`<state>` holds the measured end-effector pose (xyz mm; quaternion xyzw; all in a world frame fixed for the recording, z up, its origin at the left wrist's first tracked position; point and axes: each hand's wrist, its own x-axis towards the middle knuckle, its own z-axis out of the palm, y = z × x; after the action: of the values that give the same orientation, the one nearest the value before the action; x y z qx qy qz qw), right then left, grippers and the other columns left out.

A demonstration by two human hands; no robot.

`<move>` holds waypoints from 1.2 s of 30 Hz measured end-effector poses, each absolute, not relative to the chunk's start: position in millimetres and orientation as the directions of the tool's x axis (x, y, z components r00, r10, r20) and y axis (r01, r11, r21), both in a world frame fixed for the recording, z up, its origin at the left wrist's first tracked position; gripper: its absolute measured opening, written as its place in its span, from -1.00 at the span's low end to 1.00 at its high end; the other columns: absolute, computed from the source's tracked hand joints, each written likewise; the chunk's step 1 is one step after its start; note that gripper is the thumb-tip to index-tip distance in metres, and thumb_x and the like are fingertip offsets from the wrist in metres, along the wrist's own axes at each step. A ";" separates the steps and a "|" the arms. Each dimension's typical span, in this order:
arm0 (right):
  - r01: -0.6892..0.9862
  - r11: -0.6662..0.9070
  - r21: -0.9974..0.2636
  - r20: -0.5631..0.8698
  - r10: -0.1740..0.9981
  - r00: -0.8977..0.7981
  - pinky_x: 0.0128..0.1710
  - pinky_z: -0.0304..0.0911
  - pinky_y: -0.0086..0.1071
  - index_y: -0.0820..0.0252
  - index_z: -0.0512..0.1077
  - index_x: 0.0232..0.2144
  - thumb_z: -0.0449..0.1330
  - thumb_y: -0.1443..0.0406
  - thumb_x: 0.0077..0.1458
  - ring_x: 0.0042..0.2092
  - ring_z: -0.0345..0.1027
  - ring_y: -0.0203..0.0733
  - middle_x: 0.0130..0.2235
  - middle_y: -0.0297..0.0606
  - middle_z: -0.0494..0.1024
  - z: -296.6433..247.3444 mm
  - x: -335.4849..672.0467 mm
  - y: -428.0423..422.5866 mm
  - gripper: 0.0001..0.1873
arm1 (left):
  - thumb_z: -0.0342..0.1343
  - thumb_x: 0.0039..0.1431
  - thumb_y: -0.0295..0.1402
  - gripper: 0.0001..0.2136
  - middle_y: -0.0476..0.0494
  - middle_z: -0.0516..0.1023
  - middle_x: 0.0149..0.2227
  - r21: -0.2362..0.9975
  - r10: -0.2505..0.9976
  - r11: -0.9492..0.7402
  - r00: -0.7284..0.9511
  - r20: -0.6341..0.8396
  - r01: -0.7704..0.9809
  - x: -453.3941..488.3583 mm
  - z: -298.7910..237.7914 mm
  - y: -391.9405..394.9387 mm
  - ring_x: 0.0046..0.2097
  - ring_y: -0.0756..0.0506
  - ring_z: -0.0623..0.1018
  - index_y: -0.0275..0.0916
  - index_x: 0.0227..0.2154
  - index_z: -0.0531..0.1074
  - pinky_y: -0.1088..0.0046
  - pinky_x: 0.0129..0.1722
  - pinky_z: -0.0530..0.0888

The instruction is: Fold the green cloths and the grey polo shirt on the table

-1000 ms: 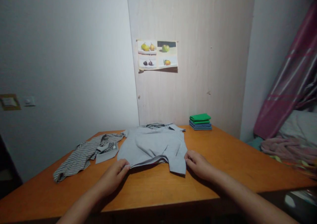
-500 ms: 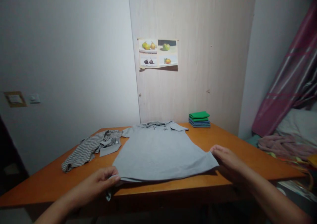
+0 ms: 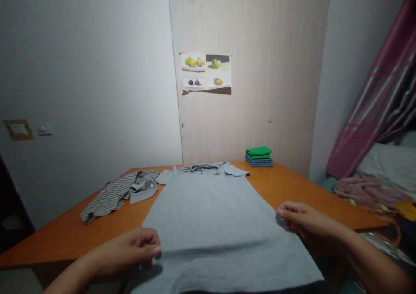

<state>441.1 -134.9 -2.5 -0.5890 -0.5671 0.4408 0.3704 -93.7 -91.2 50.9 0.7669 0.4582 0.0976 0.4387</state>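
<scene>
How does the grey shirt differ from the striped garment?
The grey shirt is mostly plain; the striped garment has dark and light stripes. The grey shirt is spread out past the front edge of the orange table; the striped garment lies crumpled. The grey shirt looks larger in view than the striped garment. Both rest on the table.

both bare forearms (image 3: pixel 354 244) angle inward, left hand (image 3: pixel 141 247) loosely curled, right hand (image 3: pixel 296 216) a bit farther forward, curled too

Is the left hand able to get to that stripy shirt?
Probably yes: the stripy shirt lies ahead of the left hand, with bare orange tabletop showing between them, so nothing seems to block the way.
</scene>
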 end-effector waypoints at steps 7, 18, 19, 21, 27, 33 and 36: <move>0.550 0.270 -0.791 0.341 0.939 0.029 -0.28 0.34 -0.30 0.18 0.54 -0.29 0.17 -0.06 0.15 -0.27 0.45 -0.11 -0.31 -0.21 0.59 -0.9 399.8 -109.8 -0.56 | -0.06 0.24 0.10 -0.48 -0.27 0.60 -0.08 0.520 0.899 -0.437 0.376 0.224 0.734 -70.7 34.6 -52.8 -0.02 -0.24 0.53 -0.25 -0.13 0.51 0.24 -0.01 0.45; 0.913 0.230 -0.338 0.160 0.970 -0.185 0.40 -0.18 -0.03 0.21 0.19 0.35 -0.05 -0.17 0.27 0.42 -0.14 0.07 0.40 -0.07 0.05 -40.0 370.6 -108.4 -0.19 | -0.26 0.31 0.17 -0.30 -0.18 -0.07 0.44 0.058 0.932 -0.361 0.360 0.035 0.931 -47.5 -6.3 -65.4 0.44 -0.28 -0.03 -0.09 0.38 0.07 -0.08 0.36 -0.01; 0.916 0.228 -0.331 0.158 0.970 -0.184 0.40 -0.19 -0.03 0.20 0.17 0.36 -0.06 -0.17 0.27 0.43 -0.15 0.07 0.41 -0.08 0.03 -41.3 371.6 -111.1 -0.19 | -0.26 0.30 0.18 -0.29 -0.17 -0.08 0.44 0.050 0.932 -0.362 0.361 0.035 0.931 -48.1 -6.1 -67.7 0.44 -0.27 -0.03 -0.09 0.38 0.06 -0.07 0.37 -0.02; 0.921 0.218 -0.323 0.159 0.972 -0.174 0.40 -0.20 -0.03 0.19 0.17 0.36 -0.07 -0.19 0.27 0.43 -0.15 0.07 0.41 -0.10 0.02 -42.6 373.1 -116.4 -0.18 | -0.25 0.29 0.20 -0.28 -0.16 -0.08 0.44 0.046 0.930 -0.367 0.365 0.041 0.929 -49.6 -6.1 -71.6 0.44 -0.26 -0.03 -0.08 0.38 0.07 -0.06 0.37 -0.02; 0.910 0.196 -0.364 0.182 0.974 -0.137 0.40 -0.20 -0.01 0.13 0.24 0.33 0.00 -0.19 0.24 0.42 -0.10 0.07 0.39 -0.12 0.09 -45.3 372.8 -123.1 -0.20 | -0.18 0.28 0.18 -0.31 -0.14 0.03 0.42 0.074 0.922 -0.376 0.366 0.126 0.924 -51.3 -13.7 -78.5 0.43 -0.26 0.05 -0.06 0.36 0.15 -0.03 0.38 -0.01; 0.675 0.204 -0.709 0.275 0.961 -0.002 0.29 0.10 -0.02 0.18 0.52 0.07 0.07 -0.13 0.20 0.25 0.27 0.11 0.21 -0.06 0.45 -33.6 392.2 -116.1 -0.36 | -0.11 0.27 0.10 -0.40 -0.23 0.38 0.28 0.288 0.889 -0.404 0.299 0.346 0.868 -74.9 -21.0 -70.3 0.31 -0.24 0.34 -0.19 0.16 0.43 0.16 0.30 0.26; 0.609 0.134 -0.782 0.339 0.911 0.236 0.06 0.31 -0.12 0.17 0.57 -0.15 0.06 -0.07 0.21 0.02 0.46 0.07 -0.05 -0.09 0.63 -23.6 413.4 -110.1 -0.49 | -0.14 0.27 0.03 -0.43 -0.35 0.49 0.15 0.346 0.874 -0.335 0.153 0.461 0.876 -93.6 -13.5 -63.5 0.21 -0.28 0.44 -0.32 0.07 0.45 0.16 0.21 0.36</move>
<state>413.4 -110.1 -23.6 -0.6374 -0.5961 0.1638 0.4599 -93.6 -63.5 -13.5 0.7591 0.5765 0.3023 -0.0016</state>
